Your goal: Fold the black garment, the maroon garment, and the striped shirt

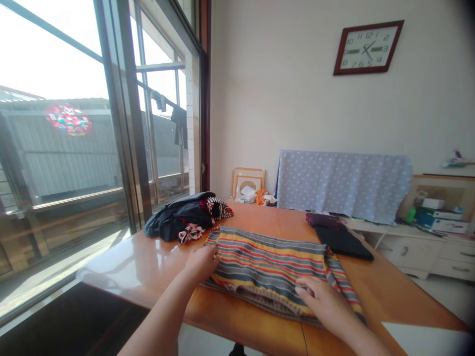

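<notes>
Left hand (200,264) and right hand (322,301) touch a striped cloth (270,262) on a wooden table (245,217).

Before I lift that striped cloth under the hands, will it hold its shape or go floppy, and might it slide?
Probably floppy: the striped cloth lies in soft, uneven folds under the left hand and right hand. It looks fairly light for its size. It may slide if pushed, since the wooden tabletop is glossy.
</notes>
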A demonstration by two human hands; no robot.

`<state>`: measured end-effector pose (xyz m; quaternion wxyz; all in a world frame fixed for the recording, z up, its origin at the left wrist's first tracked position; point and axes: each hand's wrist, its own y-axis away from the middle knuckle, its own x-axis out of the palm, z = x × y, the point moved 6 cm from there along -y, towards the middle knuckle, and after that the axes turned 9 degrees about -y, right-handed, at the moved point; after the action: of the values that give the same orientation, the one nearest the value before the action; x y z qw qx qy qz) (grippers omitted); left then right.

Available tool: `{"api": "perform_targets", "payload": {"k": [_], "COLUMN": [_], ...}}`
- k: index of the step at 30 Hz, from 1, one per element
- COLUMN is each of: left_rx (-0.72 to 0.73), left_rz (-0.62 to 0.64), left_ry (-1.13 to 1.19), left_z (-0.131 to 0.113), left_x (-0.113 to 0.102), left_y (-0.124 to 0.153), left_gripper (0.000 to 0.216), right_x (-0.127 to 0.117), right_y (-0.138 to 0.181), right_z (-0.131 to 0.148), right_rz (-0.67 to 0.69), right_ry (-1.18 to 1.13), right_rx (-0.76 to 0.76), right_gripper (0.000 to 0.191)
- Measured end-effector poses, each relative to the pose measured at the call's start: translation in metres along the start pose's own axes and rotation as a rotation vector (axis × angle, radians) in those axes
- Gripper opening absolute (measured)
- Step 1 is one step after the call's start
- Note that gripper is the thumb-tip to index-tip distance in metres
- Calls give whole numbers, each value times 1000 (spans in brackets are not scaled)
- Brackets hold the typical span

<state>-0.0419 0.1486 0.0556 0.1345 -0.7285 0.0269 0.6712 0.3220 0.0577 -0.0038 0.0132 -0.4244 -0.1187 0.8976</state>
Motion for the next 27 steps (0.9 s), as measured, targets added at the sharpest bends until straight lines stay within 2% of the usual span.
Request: {"api": "perform_targets", "payload": {"k": [4,9,11,14,17,22,25,27], "left_rx": [60,183,203,171,153,126,138,138], "left_rz": [-60,-102,-68,67,140,58,2,9], "left_ry": [0,-9,-15,-24,-45,-61,-33,-7], "left_z": [-14,-31,-31,-20,-12,-21,-31,-34], "left_x": [3,34,46,59,58,49,56,67], "left_y": [-24,-57,-67,-76,-84,-114,-130,-136], "left_gripper": [29,47,54,62,58,44,45,49], "right_x": [-3,11,20,38,51,56,55,54], "right_y": [-21,-49,-57,-62,-61,-60,-61,-62], "right_z": [10,7,-4,-26,-41,-46,-48,-49], "right_rz": [-67,-80,-63,-17,-2,-27,-22,-8], "right_ry": [-22,40,79,146,199,213,198,194], "right_rx": [-66,-73,-39,17,47,38,41,45], "right_gripper": [41,54,62,71,73,69,69,69]}}
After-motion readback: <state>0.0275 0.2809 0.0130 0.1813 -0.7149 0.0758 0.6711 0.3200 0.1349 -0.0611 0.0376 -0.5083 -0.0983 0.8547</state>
